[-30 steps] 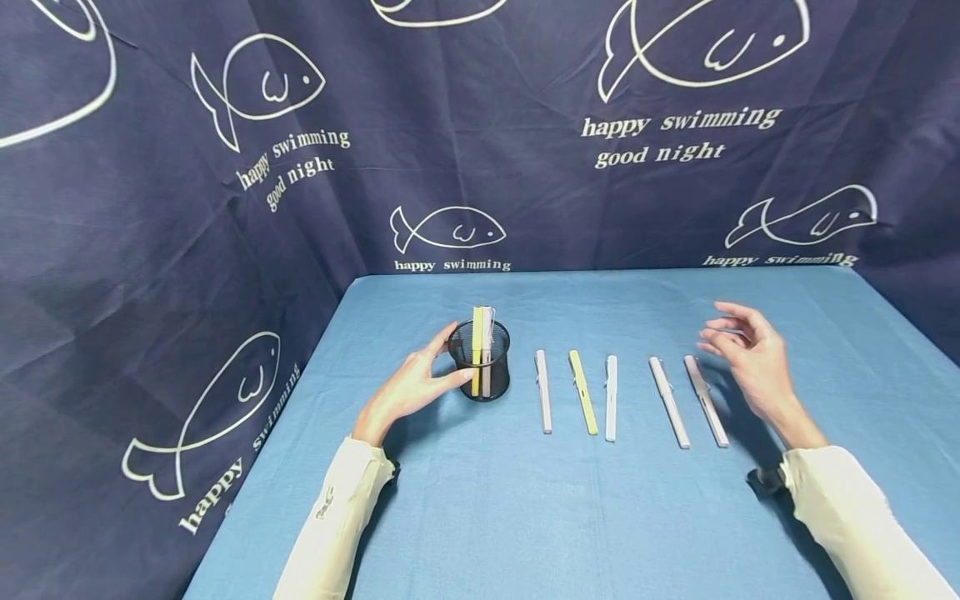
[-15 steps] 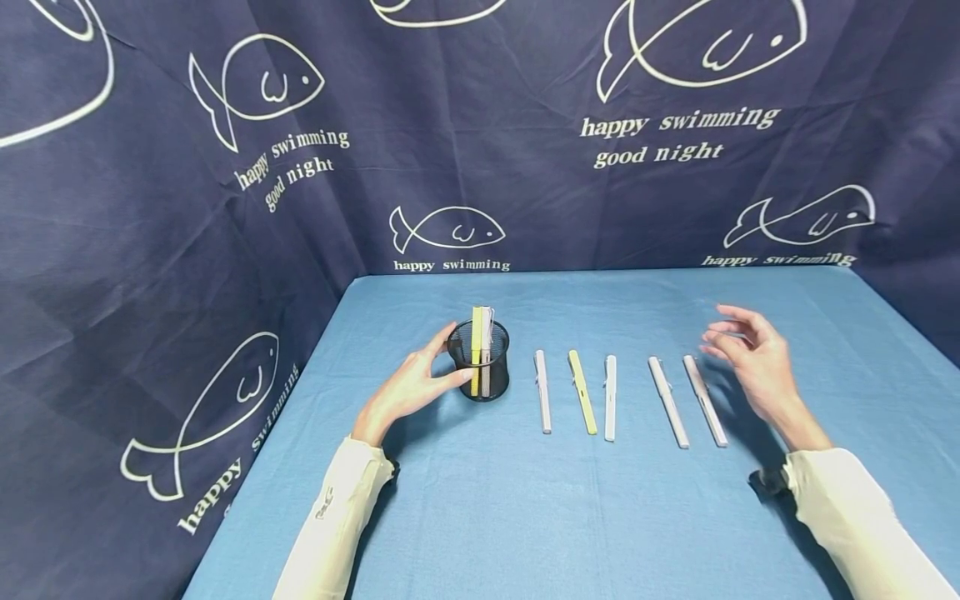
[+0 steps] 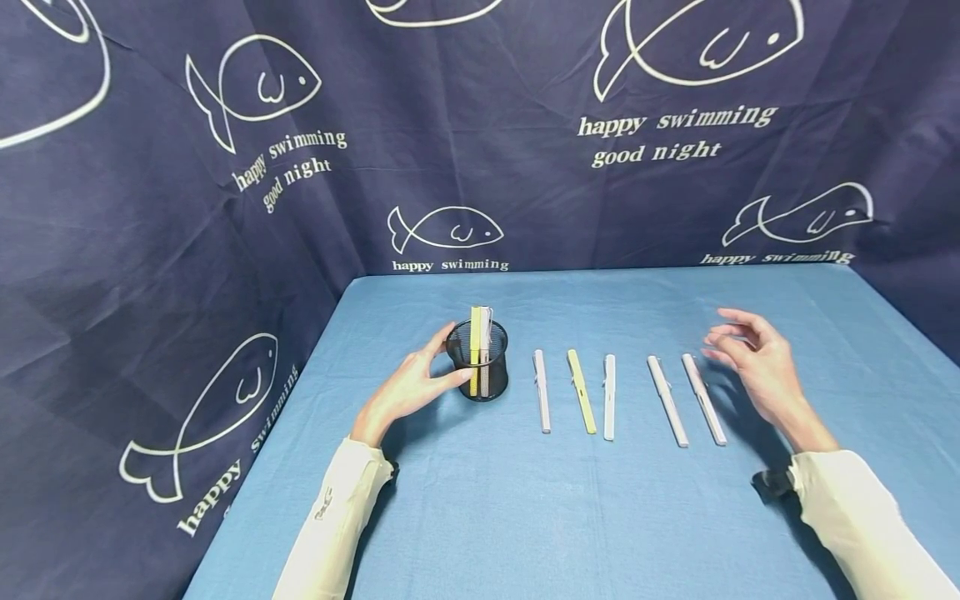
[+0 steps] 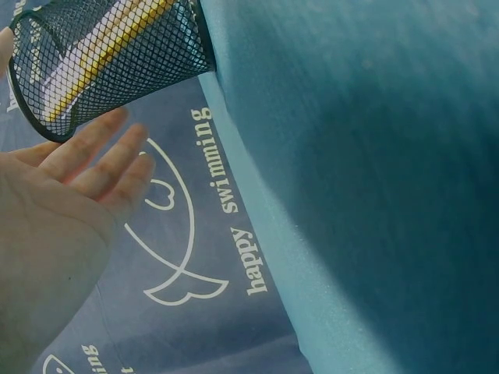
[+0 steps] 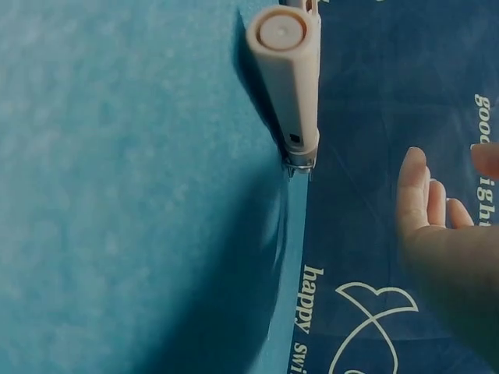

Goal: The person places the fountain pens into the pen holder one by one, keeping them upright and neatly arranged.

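Observation:
My left hand (image 3: 408, 387) holds a black mesh pen holder (image 3: 497, 382) from its left, thumb at the near side and fingers behind. A yellow pen (image 3: 476, 327) and a whitish pen (image 3: 485, 329) stand upright inside it. My right hand (image 3: 763, 371) hovers with loosely bent fingers and holds nothing. Nearest to it lies a pale pinkish pen (image 3: 703, 398), seen end-on in the right wrist view. Left of that, a whitish pen (image 3: 667, 402), a white pen (image 3: 610, 397), a yellow pen (image 3: 581, 392) and a pale lilac pen (image 3: 542, 392) lie in a row.
A blue cloth (image 3: 517, 517) covers the table. Dark blue curtains (image 3: 540, 150) with white fish drawings and lettering hang behind the table and along its left side. A dark strap (image 3: 771, 485) sits at the right sleeve's cuff.
My right hand has drifted slightly down and to the right. The left hand, the pen holder and the pens have stayed put, while the whole view has shifted a little.

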The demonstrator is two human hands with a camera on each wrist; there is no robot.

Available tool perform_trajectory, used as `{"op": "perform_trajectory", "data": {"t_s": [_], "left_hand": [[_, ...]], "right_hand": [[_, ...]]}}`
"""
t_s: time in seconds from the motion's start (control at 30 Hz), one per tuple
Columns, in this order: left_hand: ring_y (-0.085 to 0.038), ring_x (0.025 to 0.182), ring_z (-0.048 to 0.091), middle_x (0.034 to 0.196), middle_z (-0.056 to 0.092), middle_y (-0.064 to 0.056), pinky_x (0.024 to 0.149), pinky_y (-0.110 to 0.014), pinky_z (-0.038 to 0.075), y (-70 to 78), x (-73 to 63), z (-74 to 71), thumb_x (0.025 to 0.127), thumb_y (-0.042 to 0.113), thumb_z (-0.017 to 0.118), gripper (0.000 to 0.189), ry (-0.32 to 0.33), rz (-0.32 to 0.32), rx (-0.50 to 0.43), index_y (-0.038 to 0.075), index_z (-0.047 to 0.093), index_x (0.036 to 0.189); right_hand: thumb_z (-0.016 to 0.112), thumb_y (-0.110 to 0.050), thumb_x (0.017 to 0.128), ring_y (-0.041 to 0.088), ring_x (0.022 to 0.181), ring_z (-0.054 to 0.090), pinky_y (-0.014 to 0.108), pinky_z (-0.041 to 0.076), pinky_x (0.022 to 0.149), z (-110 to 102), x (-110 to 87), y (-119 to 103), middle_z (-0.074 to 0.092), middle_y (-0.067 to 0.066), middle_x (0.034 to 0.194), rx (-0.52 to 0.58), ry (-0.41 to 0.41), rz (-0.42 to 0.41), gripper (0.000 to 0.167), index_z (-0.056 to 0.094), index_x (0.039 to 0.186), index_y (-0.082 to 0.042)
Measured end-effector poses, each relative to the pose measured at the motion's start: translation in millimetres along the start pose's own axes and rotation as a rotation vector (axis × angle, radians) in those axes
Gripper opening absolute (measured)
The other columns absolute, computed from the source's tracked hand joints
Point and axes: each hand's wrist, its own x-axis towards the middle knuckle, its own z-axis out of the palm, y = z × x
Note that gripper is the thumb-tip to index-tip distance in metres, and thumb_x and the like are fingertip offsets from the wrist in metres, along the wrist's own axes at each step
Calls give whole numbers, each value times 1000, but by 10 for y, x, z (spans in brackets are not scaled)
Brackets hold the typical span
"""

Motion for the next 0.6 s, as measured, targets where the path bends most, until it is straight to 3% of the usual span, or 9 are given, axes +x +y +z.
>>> {"op": "perform_trajectory", "data": {"t_s": [0.27,0.6], "left_hand": [[-32,144,43,152,51,-17,112,-57,36,1,-4,-1,95,56,69,90,-3,-2,8,25,23,166],[-35,143,43,152,50,-22,112,-58,36,3,-1,-6,95,53,70,92,-10,9,17,23,22,167]], "right_hand": [[50,20,98,18,87,73,29,59,78,-26,-21,-17,72,10,93,39,-17,36,35,66,122,-1],[52,18,99,17,88,73,29,59,79,-73,-40,-43,72,9,94,28,-27,121,36,67,119,-7]]}}
